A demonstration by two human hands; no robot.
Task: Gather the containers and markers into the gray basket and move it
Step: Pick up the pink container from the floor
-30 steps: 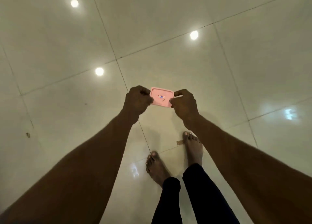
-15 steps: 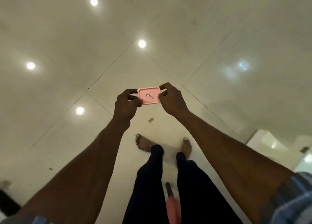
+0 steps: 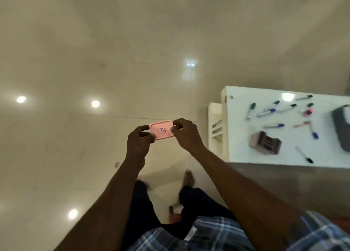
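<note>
Head view, only one. Both hands are at frame centre over a glossy beige tiled floor: the left hand and the right hand pinch opposite short ends of a small flat pink rectangular plastic lid or tray, fingers clenched on its edges, a tiny label on its face. At right of frame stands a white table. On it: a brownish translucent rectangular plastic container at lower left, the gray basket cut by the right edge, and scattered markers between them. Count: about eleven markers, blur makes this uncertain; one container on the table; one basket; one pink piece in hand. Nothing appears to lie in the basket, though most of it is out of frame. Risks, judged: the light two-ended pinch could slip while walking; round markers may roll off the table edge when swept together; the one near the lower edge sits closest to falling.
</note>
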